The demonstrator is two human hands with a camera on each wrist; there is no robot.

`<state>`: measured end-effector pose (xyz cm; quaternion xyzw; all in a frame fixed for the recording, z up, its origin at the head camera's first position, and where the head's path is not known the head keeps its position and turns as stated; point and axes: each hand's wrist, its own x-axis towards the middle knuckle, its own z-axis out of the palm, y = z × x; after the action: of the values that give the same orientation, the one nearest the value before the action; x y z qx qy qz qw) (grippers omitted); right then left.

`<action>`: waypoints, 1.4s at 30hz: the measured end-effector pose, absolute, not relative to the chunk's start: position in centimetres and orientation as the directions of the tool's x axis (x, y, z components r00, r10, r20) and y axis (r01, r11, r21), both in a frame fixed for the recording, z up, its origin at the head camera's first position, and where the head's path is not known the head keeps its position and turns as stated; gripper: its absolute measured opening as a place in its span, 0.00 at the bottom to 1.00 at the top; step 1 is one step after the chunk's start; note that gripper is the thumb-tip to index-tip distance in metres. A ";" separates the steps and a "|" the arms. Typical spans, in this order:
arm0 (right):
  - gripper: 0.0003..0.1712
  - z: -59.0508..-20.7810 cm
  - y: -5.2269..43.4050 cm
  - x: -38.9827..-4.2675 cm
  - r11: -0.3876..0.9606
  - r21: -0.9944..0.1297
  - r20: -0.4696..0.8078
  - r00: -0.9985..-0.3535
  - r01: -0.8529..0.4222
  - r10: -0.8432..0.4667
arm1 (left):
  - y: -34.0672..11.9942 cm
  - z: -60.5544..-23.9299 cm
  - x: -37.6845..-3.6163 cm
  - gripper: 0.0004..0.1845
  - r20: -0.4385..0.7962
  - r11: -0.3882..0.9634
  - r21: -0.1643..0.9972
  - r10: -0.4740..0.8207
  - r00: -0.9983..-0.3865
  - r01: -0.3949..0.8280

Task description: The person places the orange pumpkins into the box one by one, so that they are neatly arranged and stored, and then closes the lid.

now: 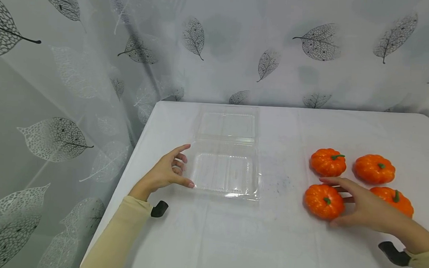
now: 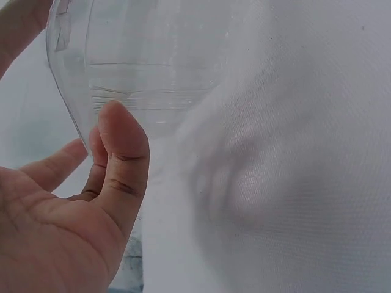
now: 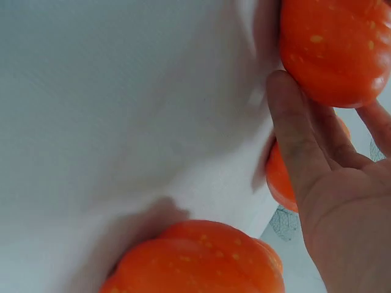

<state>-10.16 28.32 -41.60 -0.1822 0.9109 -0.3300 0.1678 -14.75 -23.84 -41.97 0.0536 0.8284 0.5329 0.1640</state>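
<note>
1. The right hand (image 1: 365, 208) lies at the near-left pumpkin (image 1: 324, 201) of a group of four. Its fingers (image 1: 337, 181) reach over the far side of this pumpkin and the thumb (image 3: 293, 131) is at the near side. The hand cups the pumpkin loosely; whether it already grasps it firmly I cannot tell. The pumpkin sits on the table.

2. The left hand (image 1: 165, 172) is at the left edge of the clear plastic box (image 1: 227, 173). The fingers are relaxed and slightly bent, and the thumb tip (image 2: 119, 131) is touching or just beside the near-left corner of the box. It does not grip anything.

3. The clear plastic box is open and lies flat. Its near half is the tray, and the far half, the lid (image 1: 226, 124), is folded back toward the curtain. Both halves have nothing inside.

4. The three other pumpkins are around the right hand: one (image 1: 328, 162) just behind the fingers, one (image 1: 374, 168) farther right, and one (image 1: 396, 200) partly hidden behind the hand. All are orange with a small green stem.

5. Between the box and the pumpkins there is a bare strip of the white tablecloth (image 1: 282, 234) with some faint dark marks (image 1: 281, 184).

6. Behind the table hangs a grey curtain (image 1: 241, 46) with printed leaves, also down the left side.
</note>
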 end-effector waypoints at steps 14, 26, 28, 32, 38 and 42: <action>0.49 -42.3 27.2 -10.4 0.688 -0.686 -0.154 -0.876 -0.237 -0.456 | -24.4 -42.0 -14.4 0.59 -0.225 0.304 0.944 0.317 -0.921 -0.127; 0.47 -42.0 25.9 -11.3 0.613 -0.734 -0.098 -0.847 -0.293 -0.522 | -24.4 -42.3 -14.2 0.61 -0.235 0.287 0.948 0.341 -0.910 -0.137; 0.47 -41.9 25.6 -11.4 0.602 -0.745 -0.103 -0.842 -0.288 -0.529 | -24.4 -42.3 -14.2 0.61 -0.243 0.296 0.945 0.343 -0.907 -0.142; 0.47 -41.8 24.8 -11.7 0.575 -0.765 -0.091 -0.833 -0.292 -0.545 | -24.3 -42.2 -14.1 0.61 -0.247 0.311 0.940 0.341 -0.907 -0.138; 0.46 -41.2 23.2 -12.4 0.515 -0.804 -0.061 -0.820 -0.298 -0.569 | -24.3 -42.1 -14.1 0.61 -0.240 0.307 0.942 0.339 -0.910 -0.134; 0.45 -40.7 21.8 -12.8 0.470 -0.828 -0.044 -0.800 -0.306 -0.598 | -24.3 -42.1 -14.0 0.61 -0.240 0.315 0.940 0.339 -0.910 -0.130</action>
<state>-12.83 21.78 -40.70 -0.2686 0.8410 -0.4392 0.1665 -14.04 -24.34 -42.14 0.0665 0.7852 0.5816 0.2018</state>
